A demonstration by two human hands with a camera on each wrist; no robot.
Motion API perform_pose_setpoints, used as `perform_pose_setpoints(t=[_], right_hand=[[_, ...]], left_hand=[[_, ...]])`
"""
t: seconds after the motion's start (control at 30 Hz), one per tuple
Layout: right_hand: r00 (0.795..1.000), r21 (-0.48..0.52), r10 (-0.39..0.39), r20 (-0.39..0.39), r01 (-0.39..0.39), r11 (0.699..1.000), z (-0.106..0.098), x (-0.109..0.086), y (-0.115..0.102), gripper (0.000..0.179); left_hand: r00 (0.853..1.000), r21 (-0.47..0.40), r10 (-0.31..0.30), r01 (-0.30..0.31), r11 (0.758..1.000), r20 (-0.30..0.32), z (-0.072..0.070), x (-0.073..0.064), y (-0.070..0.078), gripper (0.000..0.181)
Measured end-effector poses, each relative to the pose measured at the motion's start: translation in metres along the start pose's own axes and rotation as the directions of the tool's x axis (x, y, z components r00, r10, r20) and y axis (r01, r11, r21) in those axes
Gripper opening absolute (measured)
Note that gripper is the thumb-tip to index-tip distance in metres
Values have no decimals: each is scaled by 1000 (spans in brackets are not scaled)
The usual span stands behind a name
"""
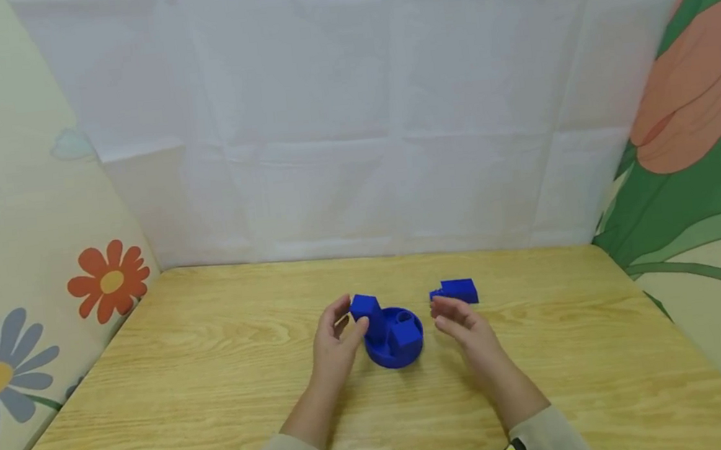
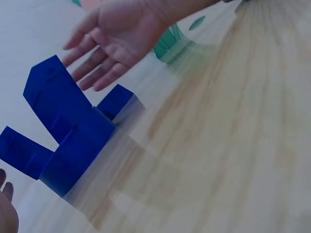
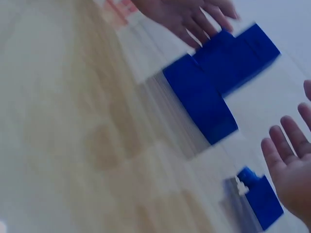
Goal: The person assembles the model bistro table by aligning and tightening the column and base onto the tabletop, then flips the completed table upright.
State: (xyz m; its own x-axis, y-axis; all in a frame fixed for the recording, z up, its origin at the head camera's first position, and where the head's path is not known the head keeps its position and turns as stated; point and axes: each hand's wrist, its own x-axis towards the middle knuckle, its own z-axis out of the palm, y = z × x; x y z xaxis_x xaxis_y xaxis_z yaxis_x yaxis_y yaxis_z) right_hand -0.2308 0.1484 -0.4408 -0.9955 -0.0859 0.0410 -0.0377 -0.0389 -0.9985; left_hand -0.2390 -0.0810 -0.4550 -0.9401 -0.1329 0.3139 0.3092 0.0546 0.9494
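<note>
A round, shallow blue dish (image 1: pixel 396 361) stands on the table. At its left a tall blue block (image 1: pixel 366 307) rises, leaning outward. Another blue block (image 1: pixel 406 336) sits at its front right, and behind that a small round opening shows. My left hand (image 1: pixel 335 343) is beside the tall block, fingers spread and loosely bent; the thumb tip overlaps the block's edge, and I cannot tell whether it touches. On the dish's other side my right hand (image 1: pixel 471 330) hovers with relaxed fingers and holds nothing. In the right wrist view its palm (image 3: pixel 296 170) is plainly bare.
Behind my right hand lies a separate blue block (image 1: pixel 461 290) with a smaller blue end piece and a whitish bit. The wood-grain table (image 1: pixel 219 383) ends at a white cloth (image 1: pixel 336 111). Flower-patterned cloth hangs on both sides.
</note>
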Motion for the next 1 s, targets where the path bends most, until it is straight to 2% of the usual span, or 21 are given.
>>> perform_pose_setpoints(t=[0.13, 0.27, 0.33, 0.47, 0.5, 0.57, 0.63, 0.7, 0.73, 0.8, 0.87, 0.93, 1.0], right_hand=[[987, -12, -16, -163, 14, 1000, -17, 10, 1, 40], [977, -84, -22, -211, 5, 996, -30, 15, 4, 40], [976, -112, -27, -218, 3, 994, -34, 18, 6, 41], [969, -175, -47, -244, 4, 985, -39, 22, 9, 42], [967, -188, -48, -251, 0, 982, -40, 23, 10, 42], [963, -212, -47, -264, -10, 977, -43, 25, 11, 44], [962, -230, -35, -270, -29, 973, -45, 27, 12, 46], [962, -240, -29, -270, -38, 970, -47, 29, 13, 49], [964, -247, -27, -266, -41, 968, -48, 31, 14, 51], [967, -264, -21, -254, -49, 963, -50, 35, 16, 54], [970, -278, -8, -243, -62, 959, -52, 38, 17, 57], [973, -297, 5, -231, -76, 952, -53, 42, 18, 59], [976, -311, 24, -217, -93, 946, -55, 46, 19, 62]], left_hand=[[995, 30, 67, -65, 997, -76, 0, -9, 9, 47], [983, -3, 129, -130, 991, -128, 5, -14, 15, 43], [971, 4, 196, -197, 980, -140, 8, -17, 17, 41], [922, 83, 364, -356, 931, -131, 17, -23, 18, 41], [915, 98, 385, -375, 922, -122, 19, -25, 19, 41], [917, 105, 389, -380, 919, -86, 24, -28, 20, 42], [946, 51, 323, -321, 946, -31, 29, -32, 20, 43], [979, -7, 201, -201, 980, 35, 33, -35, 20, 44], [988, -21, 138, -137, 990, 67, 35, -35, 20, 45], [992, -45, 15, -10, 999, 127, 36, -35, 18, 48], [983, -33, -68, 75, 997, 168, 37, -34, 16, 49], [976, -19, -115, 120, 993, 186, 36, -34, 14, 49], [973, -12, -134, 139, 990, 189, 37, -34, 13, 48]])
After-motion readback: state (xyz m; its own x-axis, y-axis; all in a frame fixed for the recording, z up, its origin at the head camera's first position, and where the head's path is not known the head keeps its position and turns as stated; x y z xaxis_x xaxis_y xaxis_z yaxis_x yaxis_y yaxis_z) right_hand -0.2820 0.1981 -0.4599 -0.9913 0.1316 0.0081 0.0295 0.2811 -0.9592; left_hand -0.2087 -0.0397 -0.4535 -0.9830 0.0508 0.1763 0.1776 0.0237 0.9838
